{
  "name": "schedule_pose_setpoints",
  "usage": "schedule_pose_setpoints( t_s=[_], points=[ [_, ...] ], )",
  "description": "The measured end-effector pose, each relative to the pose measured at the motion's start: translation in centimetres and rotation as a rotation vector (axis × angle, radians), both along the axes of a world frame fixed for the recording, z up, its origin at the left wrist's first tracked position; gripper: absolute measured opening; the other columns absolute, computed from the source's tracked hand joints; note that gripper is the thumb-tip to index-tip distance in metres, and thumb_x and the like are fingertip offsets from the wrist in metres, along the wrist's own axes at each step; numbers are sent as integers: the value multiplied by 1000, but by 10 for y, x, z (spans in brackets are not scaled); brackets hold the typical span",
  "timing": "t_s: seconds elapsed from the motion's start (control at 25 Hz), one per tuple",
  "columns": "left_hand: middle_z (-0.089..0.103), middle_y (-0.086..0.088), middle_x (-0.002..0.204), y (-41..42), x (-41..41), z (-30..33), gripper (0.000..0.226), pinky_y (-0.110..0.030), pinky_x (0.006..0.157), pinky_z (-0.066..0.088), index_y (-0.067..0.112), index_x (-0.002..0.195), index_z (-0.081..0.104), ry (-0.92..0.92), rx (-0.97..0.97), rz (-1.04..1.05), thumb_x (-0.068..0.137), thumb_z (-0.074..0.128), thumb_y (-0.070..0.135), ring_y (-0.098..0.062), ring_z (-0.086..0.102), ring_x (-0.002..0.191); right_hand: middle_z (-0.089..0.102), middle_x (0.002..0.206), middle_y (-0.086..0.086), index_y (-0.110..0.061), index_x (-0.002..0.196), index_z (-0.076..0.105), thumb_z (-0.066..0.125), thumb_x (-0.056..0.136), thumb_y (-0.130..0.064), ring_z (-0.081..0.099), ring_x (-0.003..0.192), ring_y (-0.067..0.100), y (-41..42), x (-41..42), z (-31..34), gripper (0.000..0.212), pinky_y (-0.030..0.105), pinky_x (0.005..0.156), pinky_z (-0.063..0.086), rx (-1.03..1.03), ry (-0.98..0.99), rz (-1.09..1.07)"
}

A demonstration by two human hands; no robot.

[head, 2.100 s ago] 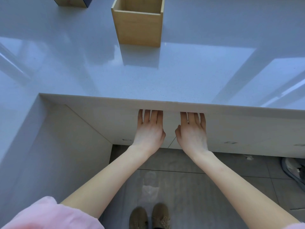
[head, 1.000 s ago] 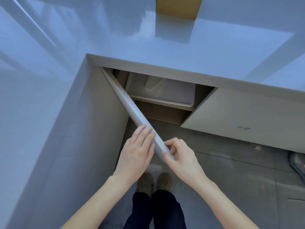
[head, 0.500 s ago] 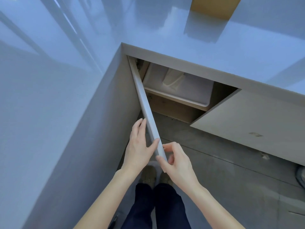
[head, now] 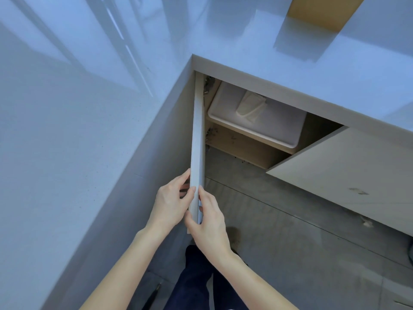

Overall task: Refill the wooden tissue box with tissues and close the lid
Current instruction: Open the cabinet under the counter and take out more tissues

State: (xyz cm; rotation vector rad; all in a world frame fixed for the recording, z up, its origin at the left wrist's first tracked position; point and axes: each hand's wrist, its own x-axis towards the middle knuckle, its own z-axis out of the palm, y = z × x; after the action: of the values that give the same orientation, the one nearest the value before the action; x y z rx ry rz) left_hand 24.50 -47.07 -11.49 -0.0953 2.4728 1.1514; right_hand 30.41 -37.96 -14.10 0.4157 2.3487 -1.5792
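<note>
Both hands grip the free edge of the cabinet door (head: 197, 153), seen edge-on. The left hand (head: 171, 203) is on the door's outer side, w/ fingers curled round the edge and thumb lying along it. The right hand (head: 209, 217) is on the inner side, thumb and fingers pinching the same edge just below the left. So both are closed on the door, neither free.

The door is swung wide, close to the side wall of the counter (head: 290, 70), hinges up under the counter's corner. Beyond the door, inside the cabinet, sits a white bin (head: 263, 121) on a wood shelf, w/ a pale soft pack (head: 250, 106) lying on top, prob. the tissue refill, though I can't tell for sure. The 2nd door, right of the first, stands partly open too.

The wooden tissue box (head: 324, 13) is up on the counter, far edge of view, well apart from the door; only its lower part shows, lid not visible.

Judged step: getting the cabinet open to reach tissues, so the task is barely begun. To do it well: stop the door before it knocks the wall, let go w/ one hand, keep the other steadying if it swings back, then reach in over the bin's rim for the pack.
</note>
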Motion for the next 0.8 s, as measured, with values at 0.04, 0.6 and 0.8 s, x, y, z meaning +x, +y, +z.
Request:
schedule_pose_setpoints(
  t_s=[0.04,0.6,0.8],
  points=[
    [62,1,125,-1,0,0,48,-21,89,47,26,136,42,4,-4,-2,90,53,18,-9,61,105,43,139,-7,-21,138,36,56,88,-28,45,124,5,-3,0,0,55,30,104,45,-17,-4,-13],
    [51,-6,136,29,-11,12,42,-35,100,39,10,130,46,349,-354,-168,89,49,14,-21,45,125,33,149,-11,-27,143,26,47,92,-37,33,135,6,64,-8,2,56,21,106,27,79,-50,131],
    [44,-6,142,68,-26,12,45,-32,108,31,11,136,40,364,-341,-313,91,47,17,-19,39,131,31,151,-5,-22,144,24,48,92,-32,28,138,11,115,-24,-3,58,25,111,23,247,-26,122]
  ],
)
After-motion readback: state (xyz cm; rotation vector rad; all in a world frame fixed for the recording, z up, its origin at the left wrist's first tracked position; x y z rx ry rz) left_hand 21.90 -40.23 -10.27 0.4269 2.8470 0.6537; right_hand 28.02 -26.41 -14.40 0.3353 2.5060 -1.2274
